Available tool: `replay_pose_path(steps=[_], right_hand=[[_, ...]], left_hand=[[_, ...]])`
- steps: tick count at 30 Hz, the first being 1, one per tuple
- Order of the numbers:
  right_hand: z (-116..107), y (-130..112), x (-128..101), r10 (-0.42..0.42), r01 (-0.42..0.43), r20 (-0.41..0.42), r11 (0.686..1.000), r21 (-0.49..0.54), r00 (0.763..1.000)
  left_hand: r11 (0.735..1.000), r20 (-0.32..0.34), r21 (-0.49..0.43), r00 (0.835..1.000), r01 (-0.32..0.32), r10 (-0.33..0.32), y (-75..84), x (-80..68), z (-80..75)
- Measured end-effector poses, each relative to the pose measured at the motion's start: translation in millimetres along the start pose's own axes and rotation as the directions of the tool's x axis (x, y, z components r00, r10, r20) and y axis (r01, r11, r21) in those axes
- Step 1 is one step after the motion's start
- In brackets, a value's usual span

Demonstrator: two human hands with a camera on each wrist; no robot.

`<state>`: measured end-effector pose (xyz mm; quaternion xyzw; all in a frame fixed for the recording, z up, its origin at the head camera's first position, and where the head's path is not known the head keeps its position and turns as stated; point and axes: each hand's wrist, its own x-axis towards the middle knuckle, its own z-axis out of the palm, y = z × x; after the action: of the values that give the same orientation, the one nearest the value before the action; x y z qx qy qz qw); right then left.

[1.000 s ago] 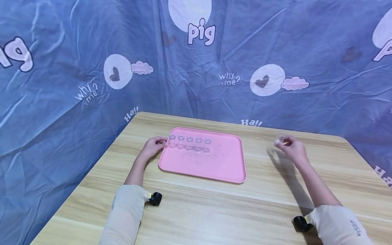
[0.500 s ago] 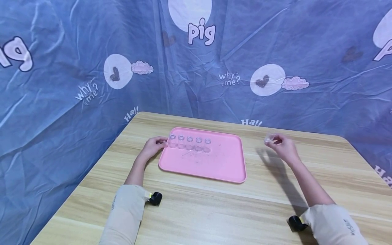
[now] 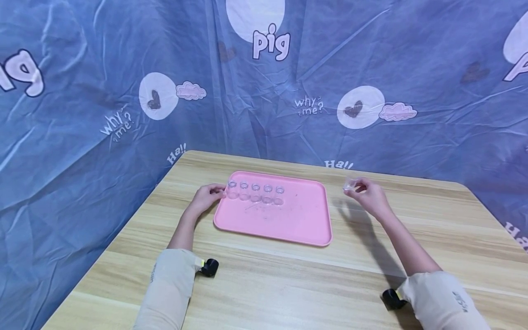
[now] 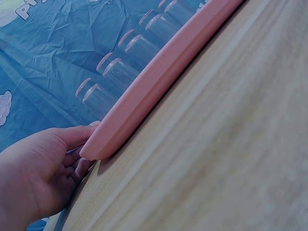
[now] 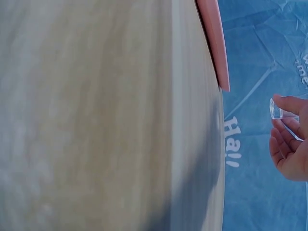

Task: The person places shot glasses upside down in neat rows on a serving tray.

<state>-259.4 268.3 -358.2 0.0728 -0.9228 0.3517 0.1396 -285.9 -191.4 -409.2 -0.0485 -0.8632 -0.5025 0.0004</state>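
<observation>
Several small clear cups (image 3: 255,193) stand in a row along the left part of a pink tray (image 3: 303,215), towards its far side. In the left wrist view the cups (image 4: 118,72) rise upright behind the tray's rim (image 4: 139,101). My left hand (image 3: 204,199) grips the tray's left edge, thumb on the rim and the other fingers curled below. To the right of the tray, above the table, my right hand (image 3: 371,197) pinches another clear cup (image 3: 350,184). The right wrist view shows that cup's end (image 5: 275,109) sticking out past the thumb and fingers.
The tray lies on a wood-grain table (image 3: 264,284). A blue printed cloth (image 3: 264,114) hangs close behind the table's far edge and along its left side. Both sleeves carry a black wrist camera (image 3: 209,267).
My right hand has moved left towards the tray with the clear cup in it. The left hand, the tray and the row of cups have stayed in place.
</observation>
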Motion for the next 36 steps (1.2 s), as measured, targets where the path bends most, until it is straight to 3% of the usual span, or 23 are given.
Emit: replay_pose_path(steps=[19,36], right_hand=[[25,-28,4,-0.096,0.093,0.063,0.994,0.048,0.993],[41,-51,7,-0.093,0.073,0.159,0.99,0.124,0.983]], left_hand=[[1.0,-0.004,-0.004,1.0,-0.008,0.008,-0.1,0.9,-0.7],[1.0,-0.005,0.012,1.0,-0.016,0.016,-0.5,1.1,-0.2]])
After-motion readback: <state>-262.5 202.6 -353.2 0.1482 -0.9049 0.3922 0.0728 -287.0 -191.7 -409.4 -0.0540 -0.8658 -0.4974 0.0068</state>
